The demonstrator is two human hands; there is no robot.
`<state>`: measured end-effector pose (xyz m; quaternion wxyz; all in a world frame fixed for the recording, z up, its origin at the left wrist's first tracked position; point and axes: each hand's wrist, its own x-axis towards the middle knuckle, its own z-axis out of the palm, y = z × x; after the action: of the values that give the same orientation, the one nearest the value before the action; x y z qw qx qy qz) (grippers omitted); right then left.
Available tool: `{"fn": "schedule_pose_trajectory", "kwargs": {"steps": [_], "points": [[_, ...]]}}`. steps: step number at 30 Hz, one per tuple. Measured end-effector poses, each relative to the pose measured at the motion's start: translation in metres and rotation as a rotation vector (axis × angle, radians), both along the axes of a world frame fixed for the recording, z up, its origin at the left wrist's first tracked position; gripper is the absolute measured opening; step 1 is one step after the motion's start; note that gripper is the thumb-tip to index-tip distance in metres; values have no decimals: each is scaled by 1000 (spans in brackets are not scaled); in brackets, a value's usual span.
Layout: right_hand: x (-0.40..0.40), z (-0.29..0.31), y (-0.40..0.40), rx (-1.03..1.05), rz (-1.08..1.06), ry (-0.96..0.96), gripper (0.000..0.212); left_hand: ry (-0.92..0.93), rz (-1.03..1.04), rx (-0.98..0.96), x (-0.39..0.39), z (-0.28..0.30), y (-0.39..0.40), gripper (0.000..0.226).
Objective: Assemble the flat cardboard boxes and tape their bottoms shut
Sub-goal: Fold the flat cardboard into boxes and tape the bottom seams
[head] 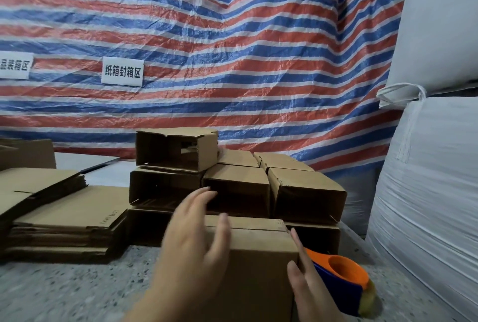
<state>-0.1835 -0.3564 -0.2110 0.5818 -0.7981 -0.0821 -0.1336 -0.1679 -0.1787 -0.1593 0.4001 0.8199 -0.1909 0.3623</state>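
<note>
A small brown cardboard box [261, 270] stands on the speckled table in front of me. My left hand [191, 239] lies across its left top edge with the fingers straight and spread. My right hand [307, 288] presses flat against the box's right side, fingers straight. An orange and blue tape dispenser [344, 283] sits just right of the box, behind my right hand. A stack of flat cardboard blanks [69, 218] lies at the left.
Several assembled open boxes [232, 187] are piled behind the one I hold, one box [176, 148] on top. Big white sacks [429, 166] fill the right side. A striped red, white and blue tarp [207, 50] with two white signs hangs behind.
</note>
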Motion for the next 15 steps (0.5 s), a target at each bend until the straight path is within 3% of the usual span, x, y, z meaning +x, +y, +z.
{"fn": "schedule_pose_trajectory", "kwargs": {"steps": [2,4,6,10,12,15], "points": [[-1,-4,-17,-54,25,-49,63,114,65,-129,3,-21,18,57],[5,0,-23,32,21,-26,51,303,-32,-280,5,-36,28,42],[2,13,-17,20,-34,-36,61,396,-142,-383,5,-39,31,32],[15,44,-15,-109,-227,68,64,445,-190,-468,17,-11,36,20],[33,62,-21,-224,-278,167,61,579,-162,-450,30,5,38,14],[62,68,-28,-340,-318,350,64,801,-95,-446,53,12,38,22]]}}
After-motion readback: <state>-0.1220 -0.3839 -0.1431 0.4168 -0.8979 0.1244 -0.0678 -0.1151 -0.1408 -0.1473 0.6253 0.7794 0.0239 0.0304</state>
